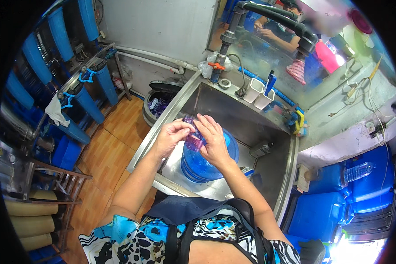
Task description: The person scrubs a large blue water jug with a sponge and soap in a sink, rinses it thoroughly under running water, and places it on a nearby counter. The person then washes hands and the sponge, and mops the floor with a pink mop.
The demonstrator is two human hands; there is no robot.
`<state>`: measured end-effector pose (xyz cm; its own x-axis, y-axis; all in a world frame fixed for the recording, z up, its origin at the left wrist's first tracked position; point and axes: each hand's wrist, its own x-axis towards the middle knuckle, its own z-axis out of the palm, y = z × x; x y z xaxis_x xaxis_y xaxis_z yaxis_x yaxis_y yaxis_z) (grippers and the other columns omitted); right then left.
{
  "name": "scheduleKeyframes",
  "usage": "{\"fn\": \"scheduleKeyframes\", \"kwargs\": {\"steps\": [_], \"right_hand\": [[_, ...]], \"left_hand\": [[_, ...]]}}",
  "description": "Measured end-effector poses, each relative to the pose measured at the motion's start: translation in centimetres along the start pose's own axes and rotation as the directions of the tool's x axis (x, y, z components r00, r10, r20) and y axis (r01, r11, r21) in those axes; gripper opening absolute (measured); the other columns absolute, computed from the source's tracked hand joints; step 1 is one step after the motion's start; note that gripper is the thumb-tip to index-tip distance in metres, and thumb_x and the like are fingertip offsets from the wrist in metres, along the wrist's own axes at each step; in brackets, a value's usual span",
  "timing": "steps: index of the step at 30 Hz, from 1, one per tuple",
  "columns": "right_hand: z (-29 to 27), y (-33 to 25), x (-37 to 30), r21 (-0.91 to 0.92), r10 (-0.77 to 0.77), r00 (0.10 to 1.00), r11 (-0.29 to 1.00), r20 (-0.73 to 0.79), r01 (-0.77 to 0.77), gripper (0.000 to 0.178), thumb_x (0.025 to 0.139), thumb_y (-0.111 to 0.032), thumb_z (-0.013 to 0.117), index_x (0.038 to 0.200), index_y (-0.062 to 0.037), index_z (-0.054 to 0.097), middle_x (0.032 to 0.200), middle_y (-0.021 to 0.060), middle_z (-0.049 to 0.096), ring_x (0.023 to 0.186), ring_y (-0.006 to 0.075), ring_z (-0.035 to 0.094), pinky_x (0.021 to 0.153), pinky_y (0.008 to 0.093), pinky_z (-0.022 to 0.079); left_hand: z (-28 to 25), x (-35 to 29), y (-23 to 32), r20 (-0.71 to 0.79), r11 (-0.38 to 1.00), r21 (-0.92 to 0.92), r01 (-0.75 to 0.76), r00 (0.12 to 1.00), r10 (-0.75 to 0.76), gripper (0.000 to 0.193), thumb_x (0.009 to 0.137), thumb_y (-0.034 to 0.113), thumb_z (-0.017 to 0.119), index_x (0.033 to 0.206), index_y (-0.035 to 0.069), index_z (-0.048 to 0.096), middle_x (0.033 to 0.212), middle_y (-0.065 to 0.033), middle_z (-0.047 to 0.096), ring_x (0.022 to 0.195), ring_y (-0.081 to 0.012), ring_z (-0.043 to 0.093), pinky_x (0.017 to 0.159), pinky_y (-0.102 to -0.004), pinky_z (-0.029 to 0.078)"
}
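Two bare hands work at the middle of the view, over a steel sink. Between them, at the hub of the clock, is a small, see-through purple plastic piece. The left hand, reaching in from seven o'clock, has its thumb and forefinger pinched together on the piece's left side. The right hand, from five o'clock, lies over its right side with fingers extended side by side; its thumb is mostly hidden, so I cannot tell whether it grips. Just below the hands, toward six o'clock, a large ribbed blue water jug sits in the basin, partly covered by them. Inside the sink at three o'clock, a grey bottle stands near the wall. Near twelve is a tap valve with an orange handle; at two o'clock, white holders on the back ledge contain blue-handled tools. A round bin with purple contents stands at eleven. Blue filter housings line ten o'clock, and big blue jerrycans fill four o'clock.
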<state>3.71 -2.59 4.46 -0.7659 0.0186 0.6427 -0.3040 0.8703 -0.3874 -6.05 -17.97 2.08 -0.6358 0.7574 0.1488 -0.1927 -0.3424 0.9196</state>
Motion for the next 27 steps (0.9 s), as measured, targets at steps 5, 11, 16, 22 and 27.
{"fn": "scheduleKeyframes", "kwargs": {"steps": [5,11,16,22,27], "right_hand": [[-0.6,1.7,-0.1,0.007,0.100,0.995,0.995,0.019,-0.101,0.053,0.075,-0.020,0.075,0.124,-0.0081,0.058,0.132,0.0171,0.053,0.123,0.0374,0.048,0.103,0.0446,0.036],[-0.9,5.7,-3.6,0.218,0.470,0.869,0.874,-0.153,-0.434,0.034,0.081,-0.011,0.070,0.114,-0.0031,0.064,0.119,0.0153,0.062,0.110,0.0266,0.059,0.093,0.0350,0.047],[-1.8,8.3,-6.5,0.367,0.661,0.730,0.732,-0.175,-0.574,0.032,0.085,-0.002,0.064,0.117,-0.0003,0.061,0.114,0.0113,0.063,0.101,0.0167,0.061,0.082,0.0267,0.050],[-3.6,9.7,-8.7,0.414,0.743,0.611,0.665,-0.274,-0.622,0.028,0.087,0.000,0.061,0.115,0.0020,0.060,0.112,0.0102,0.064,0.103,0.0169,0.061,0.090,0.0284,0.048],[-5.2,10.1,-11.1,0.401,0.790,0.511,0.612,-0.338,-0.682,0.027,0.089,-0.003,0.061,0.115,0.0022,0.060,0.109,0.0097,0.065,0.101,0.0161,0.061,0.089,0.0277,0.048]], "left_hand": [[-9.8,1.7,0.0,-0.327,0.994,0.027,-0.102,0.939,0.106,0.013,0.091,0.005,0.057,0.099,0.004,0.067,0.087,-0.0023,0.065,0.078,-0.0095,0.061,0.068,-0.0239,0.051],[-24.4,4.6,-4.7,-0.775,0.962,0.163,0.217,0.632,-0.011,0.033,0.082,-0.004,0.053,0.115,0.002,0.049,0.093,-0.0108,0.060,0.067,-0.0150,0.061,0.046,-0.0251,0.048],[-30.3,10.2,-10.9,-0.967,0.873,0.062,0.484,0.245,-0.066,0.049,0.078,-0.002,0.053,0.121,0.001,0.030,0.113,-0.0242,0.048,0.079,-0.0279,0.063,0.053,-0.0324,0.059],[-34.2,19.4,-16.7,-0.953,0.843,-0.037,0.537,0.235,-0.192,0.053,0.081,0.005,0.056,0.125,-0.009,0.030,0.115,-0.0254,0.051,0.090,-0.0325,0.063,0.060,-0.0337,0.060],[-36.2,25.3,-20.4,-0.814,0.772,0.007,0.635,0.452,-0.364,0.034,0.082,0.011,0.058,0.115,0.002,0.058,0.122,-0.0153,0.054,0.110,-0.0318,0.054,0.070,-0.0462,0.057]]}}
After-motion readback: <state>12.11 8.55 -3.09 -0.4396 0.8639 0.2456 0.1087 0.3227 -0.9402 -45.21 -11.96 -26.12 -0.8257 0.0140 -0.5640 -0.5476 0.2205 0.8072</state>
